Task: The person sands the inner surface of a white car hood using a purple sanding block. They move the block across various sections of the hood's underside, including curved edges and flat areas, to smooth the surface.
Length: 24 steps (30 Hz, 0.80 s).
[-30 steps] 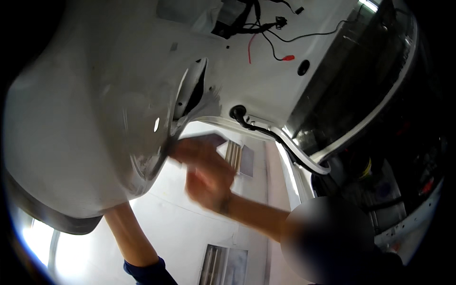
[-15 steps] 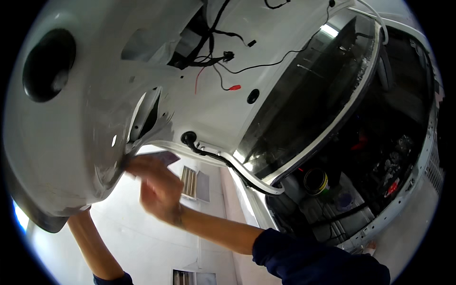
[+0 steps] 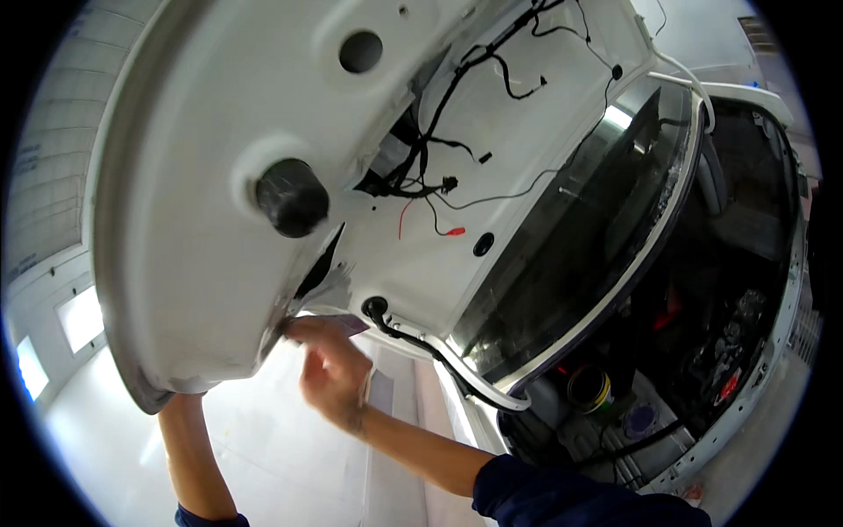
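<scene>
A white car tailgate (image 3: 202, 263) is raised in front of me, its bare inner side showing. Grey smears mark the panel near its lower corner. My right hand (image 3: 335, 373) is at that edge, fingers bent and pinching a thin purplish-grey piece of sandpaper (image 3: 351, 325). The fingertips touch the rim beside a dark slot (image 3: 320, 263). My left hand (image 3: 183, 406) reaches up to the tailgate's lower edge further left; the panel hides its fingers.
Loose black wiring (image 3: 426, 145) hangs from an opening in the tailgate, with a red connector (image 3: 454, 232). The rear window (image 3: 562, 220) lies to the right. Below it is the stripped boot, where a round tin (image 3: 588, 388) and a purple roll (image 3: 641, 420) sit.
The whole scene has shifted right and down in view, showing more of the tailgate and the wall at left. My right hand stays at the same edge with the sandpaper.
</scene>
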Each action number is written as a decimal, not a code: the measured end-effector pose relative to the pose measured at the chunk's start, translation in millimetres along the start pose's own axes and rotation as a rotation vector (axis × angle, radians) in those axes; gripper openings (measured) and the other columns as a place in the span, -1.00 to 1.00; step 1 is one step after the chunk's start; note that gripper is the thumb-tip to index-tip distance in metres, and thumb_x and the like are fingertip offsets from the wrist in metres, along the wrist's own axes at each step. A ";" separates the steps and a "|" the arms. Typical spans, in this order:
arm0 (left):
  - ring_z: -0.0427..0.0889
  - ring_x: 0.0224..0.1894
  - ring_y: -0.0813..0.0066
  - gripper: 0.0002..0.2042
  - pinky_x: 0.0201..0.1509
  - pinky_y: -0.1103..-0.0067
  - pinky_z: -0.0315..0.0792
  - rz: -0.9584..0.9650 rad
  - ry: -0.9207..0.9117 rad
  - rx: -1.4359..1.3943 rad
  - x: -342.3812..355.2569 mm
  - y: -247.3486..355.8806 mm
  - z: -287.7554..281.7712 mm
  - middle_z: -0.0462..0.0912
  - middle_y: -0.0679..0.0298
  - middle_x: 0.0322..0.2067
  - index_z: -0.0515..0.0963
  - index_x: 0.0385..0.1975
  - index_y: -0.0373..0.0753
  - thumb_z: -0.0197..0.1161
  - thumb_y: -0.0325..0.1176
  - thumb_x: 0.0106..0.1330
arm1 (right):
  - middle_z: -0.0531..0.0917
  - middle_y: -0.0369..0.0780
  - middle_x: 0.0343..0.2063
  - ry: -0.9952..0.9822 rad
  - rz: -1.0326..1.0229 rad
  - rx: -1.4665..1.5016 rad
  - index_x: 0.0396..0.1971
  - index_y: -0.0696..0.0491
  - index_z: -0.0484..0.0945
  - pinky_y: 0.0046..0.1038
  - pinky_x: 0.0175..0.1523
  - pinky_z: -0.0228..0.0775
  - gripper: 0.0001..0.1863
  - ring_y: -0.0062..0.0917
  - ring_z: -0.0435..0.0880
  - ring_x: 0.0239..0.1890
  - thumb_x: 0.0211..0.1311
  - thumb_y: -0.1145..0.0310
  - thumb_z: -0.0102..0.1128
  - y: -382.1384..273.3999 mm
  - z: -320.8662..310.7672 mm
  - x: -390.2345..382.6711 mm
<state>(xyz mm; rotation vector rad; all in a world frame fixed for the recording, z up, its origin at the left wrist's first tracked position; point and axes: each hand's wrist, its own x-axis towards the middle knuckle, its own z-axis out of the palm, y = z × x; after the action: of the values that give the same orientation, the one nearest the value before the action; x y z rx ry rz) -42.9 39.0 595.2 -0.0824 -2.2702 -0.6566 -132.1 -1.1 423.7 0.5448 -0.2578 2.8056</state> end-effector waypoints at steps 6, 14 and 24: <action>0.44 0.21 0.17 -0.45 0.42 0.24 0.34 0.007 -0.010 -0.021 -2.1 -0.8 5.2 0.49 0.07 0.12 0.38 0.30 -0.30 0.20 -0.05 0.46 | 0.81 -0.18 -0.25 -0.012 -0.086 0.061 -0.23 0.12 0.72 -0.56 -0.25 0.58 -0.60 -0.48 0.80 -0.22 0.10 0.89 0.07 -15.6 -3.4 1.3; 0.44 0.21 0.17 -0.44 0.42 0.24 0.34 0.028 -0.007 -0.023 0.2 1.5 6.2 0.49 0.07 0.13 0.38 0.31 -0.30 0.20 -0.04 0.46 | 0.80 -0.13 -0.22 -0.046 -0.062 -0.012 -0.25 0.16 0.70 -0.53 -0.19 0.59 -0.68 -0.46 0.80 -0.21 0.13 0.87 0.13 -18.9 -0.5 13.4; 0.44 0.23 0.16 -0.42 0.42 0.23 0.34 0.016 -0.026 0.005 -6.0 10.9 3.5 0.50 0.06 0.14 0.38 0.31 -0.30 0.21 -0.03 0.45 | 0.78 -0.09 -0.27 -0.176 0.012 -0.022 -0.30 0.18 0.69 -0.42 -0.13 0.63 -0.66 -0.34 0.79 -0.23 0.05 0.89 0.09 -27.1 -14.3 1.1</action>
<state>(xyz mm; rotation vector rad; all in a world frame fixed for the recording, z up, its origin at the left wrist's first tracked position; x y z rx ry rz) -38.1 50.9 593.7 -0.1077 -2.2937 -0.6450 -129.9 28.0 414.4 0.7884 -0.3277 2.7655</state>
